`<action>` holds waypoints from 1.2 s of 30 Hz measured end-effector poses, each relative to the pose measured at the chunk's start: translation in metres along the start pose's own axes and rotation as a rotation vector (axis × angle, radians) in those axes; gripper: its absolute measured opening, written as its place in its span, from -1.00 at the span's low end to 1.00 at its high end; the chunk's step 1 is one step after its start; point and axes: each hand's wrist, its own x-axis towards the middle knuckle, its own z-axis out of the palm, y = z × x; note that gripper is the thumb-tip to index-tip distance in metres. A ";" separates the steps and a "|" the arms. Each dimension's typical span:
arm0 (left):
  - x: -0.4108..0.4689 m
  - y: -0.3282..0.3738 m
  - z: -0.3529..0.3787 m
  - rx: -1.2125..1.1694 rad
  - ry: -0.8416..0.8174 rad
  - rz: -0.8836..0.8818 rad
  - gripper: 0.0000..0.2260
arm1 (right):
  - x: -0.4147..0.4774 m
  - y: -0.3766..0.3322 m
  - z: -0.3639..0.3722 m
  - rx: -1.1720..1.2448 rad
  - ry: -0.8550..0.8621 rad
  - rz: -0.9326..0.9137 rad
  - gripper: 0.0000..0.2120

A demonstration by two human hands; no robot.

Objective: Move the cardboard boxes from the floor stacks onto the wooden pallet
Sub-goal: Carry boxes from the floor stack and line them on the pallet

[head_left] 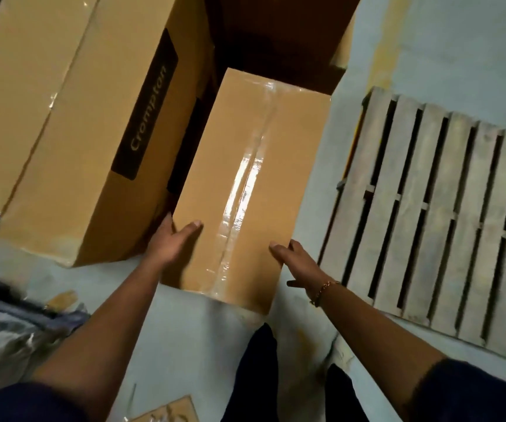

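Forearms enter from the bottom edge. Left hand (175, 239) and right hand (295, 258) sit on either side edge of the cardboard box (245, 178) at its near end, fingers spread and fairly straight, not curled tight. Box at frame centre, long axis running away from camera; tan, undented, clear tape down the top seam. Wooden pallet (428, 233) lies at right, nearer the right hand.

A taped cardboard box (245, 190) lies on the floor (184, 330) at frame centre. A larger Crompton box (62, 117) fills the upper left, just beside it. The wooden pallet (428, 223) lies at the right, apart from both. The left hand (172, 239) and right hand (294, 260) touch the centre box's near corners.
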 end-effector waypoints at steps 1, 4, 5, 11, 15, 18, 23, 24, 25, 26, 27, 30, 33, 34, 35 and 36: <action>0.003 -0.003 0.000 -0.027 0.003 -0.009 -0.20 | 0.003 0.003 0.003 0.033 -0.003 0.007 -0.33; 0.001 -0.008 0.004 -0.029 0.026 0.013 -0.32 | 0.004 0.011 0.009 0.119 0.000 -0.013 -0.44; -0.002 -0.009 0.006 -0.018 0.033 0.030 -0.35 | 0.001 0.014 0.009 0.131 0.007 -0.044 -0.48; -0.059 0.011 0.036 -0.026 0.108 0.165 -0.40 | -0.031 0.043 -0.023 0.209 0.099 -0.234 -0.51; -0.114 0.036 0.083 -0.041 0.081 0.211 -0.33 | -0.071 0.077 -0.074 0.312 0.160 -0.274 -0.47; -0.153 0.066 0.135 -0.010 0.048 0.268 -0.29 | -0.100 0.111 -0.129 0.353 0.226 -0.284 -0.48; -0.210 0.120 0.244 0.012 -0.021 0.371 -0.39 | -0.135 0.168 -0.249 0.398 0.372 -0.308 -0.44; -0.221 0.132 0.271 0.008 -0.032 0.390 -0.41 | -0.141 0.179 -0.275 0.411 0.398 -0.315 -0.46; -0.234 0.145 0.299 0.007 -0.044 0.399 -0.41 | -0.145 0.191 -0.302 0.427 0.417 -0.320 -0.48; -0.246 0.157 0.328 0.008 -0.061 0.402 -0.41 | -0.148 0.204 -0.330 0.438 0.431 -0.326 -0.49; -0.258 0.168 0.359 0.001 -0.070 0.400 -0.41 | -0.151 0.218 -0.359 0.448 0.443 -0.331 -0.47; -0.281 0.190 0.455 -0.011 -0.080 0.394 -0.43 | -0.148 0.264 -0.452 0.463 0.459 -0.345 -0.41; -0.299 0.209 0.550 0.001 -0.047 0.391 -0.44 | -0.140 0.307 -0.547 0.462 0.435 -0.342 -0.34; -0.306 0.217 0.578 -0.004 -0.045 0.382 -0.46 | -0.140 0.319 -0.576 0.453 0.434 -0.334 -0.28; -0.312 0.225 0.605 -0.013 -0.053 0.380 -0.49 | -0.142 0.329 -0.603 0.445 0.432 -0.325 -0.20; -0.318 0.232 0.629 -0.022 -0.058 0.378 -0.52 | -0.141 0.339 -0.629 0.441 0.435 -0.321 -0.14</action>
